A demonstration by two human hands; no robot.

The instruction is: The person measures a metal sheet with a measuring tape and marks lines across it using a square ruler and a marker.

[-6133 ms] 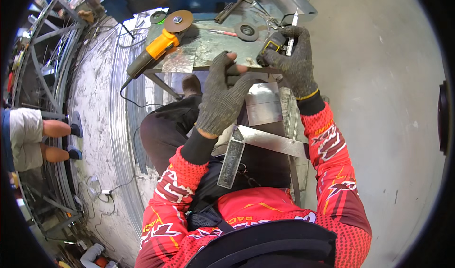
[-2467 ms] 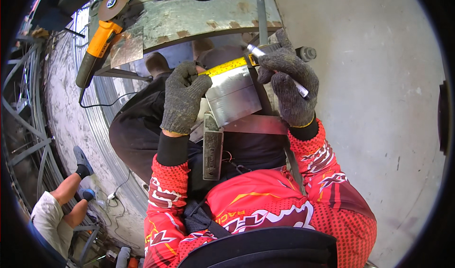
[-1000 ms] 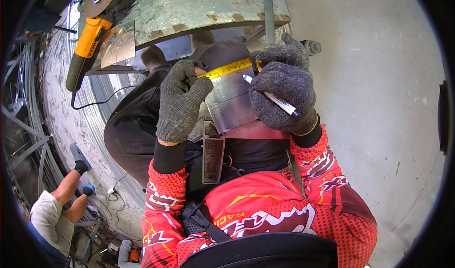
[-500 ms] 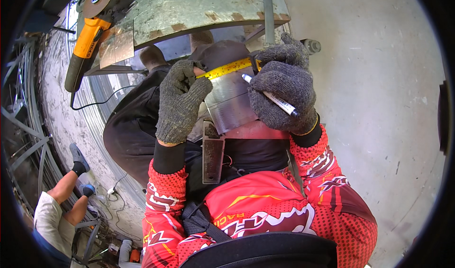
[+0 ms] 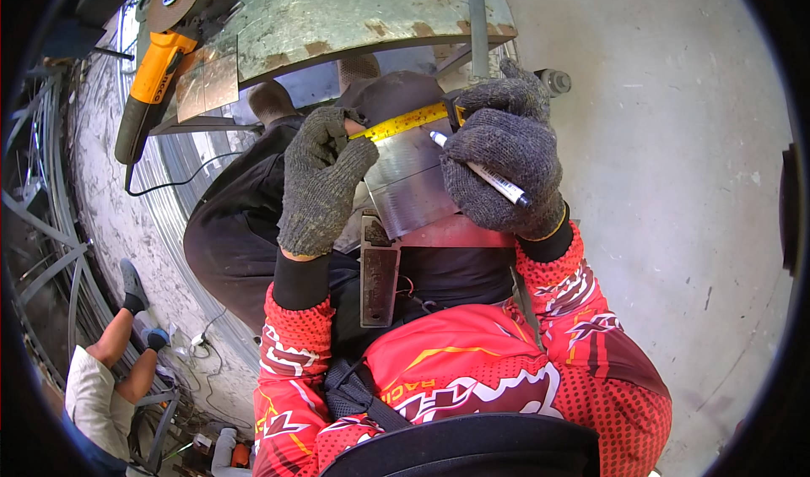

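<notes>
The left hand, gloved, pinched the free end of a yellow tape measure against a shiny sheet-metal piece resting over the person's lap, below the worktop. The right hand was closed around a white marker and the tape's case end. The sheet looked thin, stiff, light, slippery and sharp-edged, best gripped flat near its sides. An angle grinder lay on the worktop's left.

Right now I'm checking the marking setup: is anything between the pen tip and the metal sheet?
Nothing visible. The right hand holds the pen with its tip at the yellow tape measure, which the left hand pins onto the metal sheet.
</notes>
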